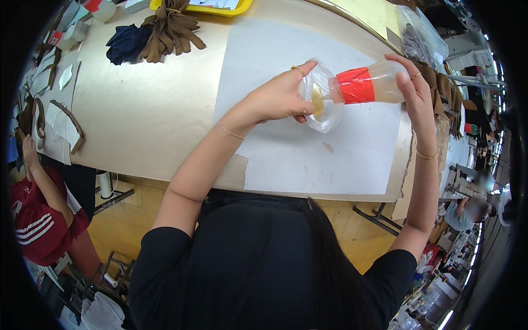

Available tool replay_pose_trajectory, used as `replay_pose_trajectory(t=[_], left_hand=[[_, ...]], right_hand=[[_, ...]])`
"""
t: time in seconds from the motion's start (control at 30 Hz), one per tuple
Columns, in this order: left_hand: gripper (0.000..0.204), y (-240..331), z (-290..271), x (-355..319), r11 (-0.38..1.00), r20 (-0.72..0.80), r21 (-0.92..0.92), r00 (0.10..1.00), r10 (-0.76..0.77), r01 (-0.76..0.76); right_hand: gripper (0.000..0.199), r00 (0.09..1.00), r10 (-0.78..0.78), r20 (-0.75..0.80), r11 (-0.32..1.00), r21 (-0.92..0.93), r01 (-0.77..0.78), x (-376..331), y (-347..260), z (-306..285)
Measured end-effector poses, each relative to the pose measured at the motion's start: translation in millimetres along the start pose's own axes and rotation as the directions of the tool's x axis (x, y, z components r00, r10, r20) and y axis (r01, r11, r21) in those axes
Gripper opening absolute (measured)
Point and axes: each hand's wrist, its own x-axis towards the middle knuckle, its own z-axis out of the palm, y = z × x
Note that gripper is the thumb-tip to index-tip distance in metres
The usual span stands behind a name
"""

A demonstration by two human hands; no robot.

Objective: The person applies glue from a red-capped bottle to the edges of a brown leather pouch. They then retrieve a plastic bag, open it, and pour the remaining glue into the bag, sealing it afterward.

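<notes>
A: Over the white paper sheet (pixel 308 159) on the tan work table (pixel 143 126) — the left hand (pixel 278 99) is pinching a small clear plastic bag (pixel 322 110) by its rim, fingers closed on the film. What's the other one doing?

B: The right hand (pixel 415 91) is wrapping around the base end of a clear plastic bottle with a red tape band (pixel 366 83), fingers clamped on it. The bottle is lying nearly level, neck pointing into the bag's mouth.

A: Contents?

B: Pale yellowish liquid in the bottle, and an amber bit is showing inside the bag near the neck. Can't tell whether anything is flowing right now.

A: Step in hand, then — I'd judge pouring or squeezing from bottle into bag, roughly mid-way.

B: Agreed. The next move calls for keeping the bag mouth open and steady under the neck, and tilting gently so nothing is spilling onto the sheet.

A: Surroundings?

B: Brown fabric strips (pixel 170 30) and a dark blue cloth (pixel 126 44) are lying at the far side of the table, well apart from the hands. A yellow tray (pixel 231 9) is sitting beyond them. Another person in a red top (pixel 38 220) is working at the left edge.
</notes>
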Motion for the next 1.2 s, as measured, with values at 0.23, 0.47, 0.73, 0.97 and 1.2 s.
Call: replay_pose_trajectory(t=[0.23,0.47,0.73,0.97,1.2], left_hand=[[0.091,1.3,-1.0,-0.6,1.0,0.005,-0.005,1.0,-0.014,0.014],[0.091,2.0,-1.1,-3.0,1.0,-0.012,0.001,1.0,-0.021,0.021],[0.091,-1.1,-2.3,-1.1,1.0,-0.001,0.019,1.0,0.0,0.0],[0.089,-0.9,-1.1,-0.1,1.0,0.002,0.022,1.0,0.006,-0.006],[0.09,-7.3,-1.2,1.6,0.999,-0.023,0.039,1.0,0.01,-0.009]], right_hand=[[0.044,0.998,-0.012,-0.064,1.0,-0.022,0.011,3.6,-2.6,-6.3],[0.044,0.997,0.004,-0.082,1.0,0.019,-0.003,5.6,-4.2,-10.6],[0.047,0.993,-0.021,-0.117,1.0,-0.017,0.02,4.8,-13.2,-22.0],[0.059,0.988,0.104,-0.115,0.972,0.224,-0.076,1.3,-21.2,-34.9],[0.063,0.976,0.175,-0.132,0.952,0.275,-0.134,3.7,-19.6,-45.7]])
